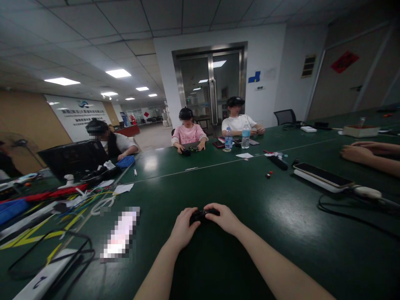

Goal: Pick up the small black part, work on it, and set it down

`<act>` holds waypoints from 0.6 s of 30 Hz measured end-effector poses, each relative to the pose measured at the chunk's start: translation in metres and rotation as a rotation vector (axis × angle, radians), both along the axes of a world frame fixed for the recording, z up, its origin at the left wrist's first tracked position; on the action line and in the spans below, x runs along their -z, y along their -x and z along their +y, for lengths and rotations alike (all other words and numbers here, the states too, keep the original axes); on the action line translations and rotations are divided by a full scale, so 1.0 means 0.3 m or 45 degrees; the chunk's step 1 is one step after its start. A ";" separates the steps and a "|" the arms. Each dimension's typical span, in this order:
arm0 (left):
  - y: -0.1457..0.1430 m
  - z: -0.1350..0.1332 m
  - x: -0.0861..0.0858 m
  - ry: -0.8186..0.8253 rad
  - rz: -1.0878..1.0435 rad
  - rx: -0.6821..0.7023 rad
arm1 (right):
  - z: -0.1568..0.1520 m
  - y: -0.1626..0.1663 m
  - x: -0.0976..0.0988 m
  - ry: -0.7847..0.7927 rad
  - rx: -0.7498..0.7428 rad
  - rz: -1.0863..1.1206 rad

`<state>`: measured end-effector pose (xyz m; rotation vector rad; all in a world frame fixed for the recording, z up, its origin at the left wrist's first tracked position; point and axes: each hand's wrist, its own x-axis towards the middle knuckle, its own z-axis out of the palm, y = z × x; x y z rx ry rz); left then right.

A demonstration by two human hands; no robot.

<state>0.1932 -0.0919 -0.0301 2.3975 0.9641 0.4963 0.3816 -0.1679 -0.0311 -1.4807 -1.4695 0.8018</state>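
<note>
Close in front of me, a small black object (203, 213) sits low over the green table (237, 191); its exact kind cannot be made out. My left hand (183, 228) is closed around its left end, thumb toward me. On the other end, the fingers of my right hand (225, 217) are curled from above and the right. The two hands almost meet, and they cover much of the object. To the left of them lies a phone (121, 234) with a bright, blurred-out screen.
At left are cables (103, 204), a white power strip (46, 277) and a blue tray (125, 161). Water bottles (246, 136) stand across the table, near seated people. A dark-screened phone (323, 174) rests on a white block at right, near another person's hands (359, 153).
</note>
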 end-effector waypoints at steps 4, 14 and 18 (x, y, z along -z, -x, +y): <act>0.001 -0.006 -0.006 0.017 0.007 -0.014 | -0.005 -0.009 -0.005 0.027 0.002 0.089; 0.003 -0.009 -0.016 0.046 0.028 -0.019 | 0.015 -0.040 0.020 -0.007 0.055 0.324; 0.001 -0.007 -0.010 0.021 0.017 -0.014 | 0.009 -0.043 0.012 0.004 0.068 0.396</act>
